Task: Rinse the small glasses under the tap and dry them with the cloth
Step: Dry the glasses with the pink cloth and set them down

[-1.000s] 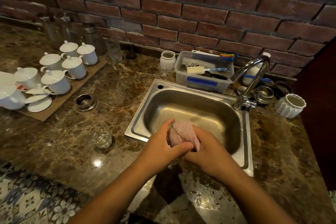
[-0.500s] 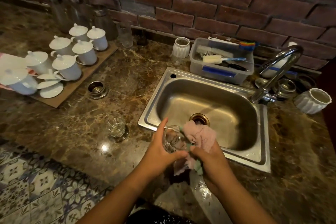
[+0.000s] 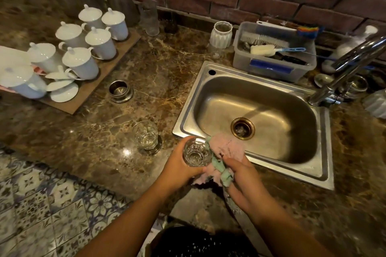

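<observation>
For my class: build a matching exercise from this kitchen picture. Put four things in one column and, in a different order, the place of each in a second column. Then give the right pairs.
Things
1. pink cloth
2. sponge brush
3. white lidded cups
4. small glass by the cloth

Places
a. on the wooden board
b. in the left hand
c. in the plastic tub
d. in the right hand

Pairs: 1-d, 2-c, 3-a, 4-b
</observation>
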`<action>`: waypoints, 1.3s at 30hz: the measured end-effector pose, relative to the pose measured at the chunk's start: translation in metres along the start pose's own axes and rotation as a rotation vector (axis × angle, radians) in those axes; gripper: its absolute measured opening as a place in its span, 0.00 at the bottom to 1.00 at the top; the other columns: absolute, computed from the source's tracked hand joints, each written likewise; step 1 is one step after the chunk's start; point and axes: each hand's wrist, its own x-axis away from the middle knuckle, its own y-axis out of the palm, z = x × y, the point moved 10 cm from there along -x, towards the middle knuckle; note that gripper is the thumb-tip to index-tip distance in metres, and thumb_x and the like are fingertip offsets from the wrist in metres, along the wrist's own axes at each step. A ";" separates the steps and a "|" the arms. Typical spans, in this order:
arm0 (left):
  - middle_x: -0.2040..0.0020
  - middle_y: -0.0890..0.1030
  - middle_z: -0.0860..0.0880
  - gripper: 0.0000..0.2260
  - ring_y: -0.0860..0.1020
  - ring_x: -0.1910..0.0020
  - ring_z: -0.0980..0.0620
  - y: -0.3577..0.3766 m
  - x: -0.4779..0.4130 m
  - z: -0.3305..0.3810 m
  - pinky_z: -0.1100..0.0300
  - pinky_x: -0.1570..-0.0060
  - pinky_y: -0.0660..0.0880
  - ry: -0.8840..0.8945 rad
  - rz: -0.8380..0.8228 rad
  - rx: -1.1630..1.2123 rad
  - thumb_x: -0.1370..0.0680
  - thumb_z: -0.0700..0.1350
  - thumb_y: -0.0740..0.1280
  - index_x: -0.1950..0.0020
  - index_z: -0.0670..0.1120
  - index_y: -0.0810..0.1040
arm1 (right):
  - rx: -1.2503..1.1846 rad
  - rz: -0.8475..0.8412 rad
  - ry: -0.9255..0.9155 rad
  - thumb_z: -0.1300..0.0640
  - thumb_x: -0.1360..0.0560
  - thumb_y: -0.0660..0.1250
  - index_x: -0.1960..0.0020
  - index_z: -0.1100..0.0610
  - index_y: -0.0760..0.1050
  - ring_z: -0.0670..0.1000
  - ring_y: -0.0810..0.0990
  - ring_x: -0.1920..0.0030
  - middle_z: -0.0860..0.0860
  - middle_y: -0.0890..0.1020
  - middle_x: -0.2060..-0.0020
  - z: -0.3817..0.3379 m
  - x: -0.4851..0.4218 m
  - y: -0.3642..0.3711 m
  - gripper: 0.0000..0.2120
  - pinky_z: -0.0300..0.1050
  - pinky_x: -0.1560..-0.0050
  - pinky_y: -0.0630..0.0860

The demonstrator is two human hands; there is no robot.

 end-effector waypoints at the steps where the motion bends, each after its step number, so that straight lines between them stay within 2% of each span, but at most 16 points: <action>1: 0.38 0.80 0.55 0.37 0.78 0.40 0.66 -0.002 -0.003 -0.002 0.72 0.43 0.73 -0.004 0.000 -0.014 0.37 0.38 0.84 0.35 0.59 0.72 | 0.005 0.008 0.002 0.70 0.19 0.56 0.27 0.61 0.69 0.64 0.80 0.38 0.63 0.80 0.37 0.001 -0.002 0.001 0.21 0.64 0.33 0.73; 3: 0.39 0.80 0.57 0.37 0.78 0.42 0.69 -0.005 -0.007 -0.004 0.76 0.46 0.71 -0.001 -0.003 -0.018 0.37 0.36 0.84 0.36 0.58 0.72 | 0.011 0.018 0.010 0.70 0.19 0.56 0.27 0.60 0.69 0.63 0.81 0.38 0.63 0.80 0.37 0.004 -0.004 0.004 0.21 0.63 0.33 0.73; 5: 0.40 0.80 0.57 0.37 0.78 0.42 0.69 -0.006 -0.010 -0.005 0.76 0.46 0.72 0.004 -0.011 -0.004 0.36 0.34 0.83 0.35 0.56 0.72 | 0.007 0.019 0.015 0.69 0.18 0.56 0.27 0.60 0.68 0.63 0.80 0.38 0.63 0.80 0.36 0.005 -0.005 0.007 0.21 0.64 0.32 0.72; 7: 0.40 0.81 0.56 0.36 0.79 0.42 0.68 -0.006 -0.013 -0.006 0.75 0.46 0.73 0.000 -0.016 0.007 0.36 0.34 0.83 0.35 0.56 0.72 | -0.007 0.031 0.015 0.69 0.18 0.56 0.26 0.60 0.68 0.64 0.80 0.38 0.63 0.80 0.37 0.006 -0.007 0.009 0.21 0.64 0.32 0.72; 11: 0.40 0.82 0.55 0.36 0.80 0.41 0.62 -0.007 -0.017 -0.010 0.70 0.44 0.75 -0.002 -0.020 0.017 0.36 0.36 0.83 0.35 0.58 0.73 | -0.014 0.041 0.030 0.69 0.18 0.57 0.27 0.60 0.69 0.64 0.82 0.41 0.64 0.81 0.39 0.009 -0.007 0.011 0.20 0.61 0.40 0.77; 17: 0.39 0.82 0.56 0.37 0.80 0.40 0.61 -0.007 -0.019 -0.013 0.70 0.44 0.75 0.001 -0.035 0.020 0.35 0.38 0.84 0.35 0.63 0.72 | 0.003 0.038 0.017 0.69 0.18 0.56 0.26 0.60 0.68 0.65 0.80 0.38 0.64 0.79 0.36 0.005 -0.009 0.011 0.21 0.65 0.32 0.72; 24: 0.37 0.81 0.55 0.38 0.79 0.38 0.62 -0.007 -0.019 -0.017 0.68 0.41 0.75 -0.029 -0.052 0.039 0.35 0.40 0.84 0.30 0.55 0.71 | 0.003 0.042 0.026 0.69 0.18 0.58 0.27 0.61 0.68 0.65 0.79 0.38 0.64 0.79 0.36 0.007 -0.010 0.010 0.21 0.66 0.32 0.72; 27: 0.37 0.80 0.55 0.39 0.78 0.38 0.62 -0.008 -0.019 -0.017 0.64 0.37 0.75 -0.044 -0.061 0.031 0.34 0.40 0.83 0.30 0.56 0.70 | -0.014 0.030 0.034 0.69 0.19 0.58 0.27 0.61 0.69 0.64 0.81 0.40 0.64 0.80 0.37 0.007 -0.008 0.011 0.21 0.62 0.38 0.76; 29: 0.36 0.78 0.57 0.41 0.77 0.36 0.63 -0.008 -0.017 -0.018 0.64 0.36 0.74 -0.055 -0.059 0.025 0.34 0.40 0.83 0.28 0.58 0.67 | -0.025 0.013 0.033 0.69 0.19 0.58 0.27 0.61 0.69 0.64 0.81 0.40 0.64 0.81 0.38 0.006 -0.006 0.012 0.21 0.61 0.41 0.77; 32: 0.28 0.72 0.57 0.48 0.71 0.30 0.64 -0.008 -0.012 -0.016 0.66 0.33 0.69 -0.072 -0.043 0.010 0.32 0.42 0.83 0.21 0.60 0.59 | -0.004 0.003 0.011 0.69 0.20 0.59 0.28 0.60 0.70 0.63 0.82 0.41 0.63 0.82 0.40 0.002 -0.005 0.007 0.21 0.60 0.38 0.76; 35: 0.20 0.62 0.55 0.52 0.60 0.22 0.57 -0.008 -0.003 -0.004 0.57 0.24 0.61 -0.068 -0.016 -0.085 0.30 0.45 0.82 0.17 0.57 0.50 | 0.060 -0.035 -0.039 0.69 0.20 0.59 0.30 0.59 0.72 0.61 0.84 0.42 0.61 0.84 0.42 -0.006 -0.002 0.002 0.20 0.59 0.39 0.77; 37: 0.19 0.58 0.53 0.49 0.59 0.21 0.53 -0.015 0.009 0.005 0.51 0.23 0.61 -0.081 0.057 -0.182 0.28 0.45 0.80 0.17 0.56 0.51 | 0.149 -0.049 -0.078 0.69 0.19 0.58 0.35 0.55 0.75 0.60 0.85 0.44 0.58 0.85 0.44 -0.013 0.001 -0.004 0.18 0.57 0.42 0.80; 39: 0.24 0.63 0.57 0.37 0.65 0.25 0.53 -0.026 0.028 0.024 0.53 0.26 0.66 -0.010 0.213 -0.249 0.25 0.44 0.77 0.22 0.58 0.61 | 0.264 -0.058 -0.107 0.68 0.20 0.59 0.40 0.50 0.77 0.57 0.86 0.46 0.54 0.87 0.47 -0.021 0.005 -0.011 0.17 0.55 0.46 0.81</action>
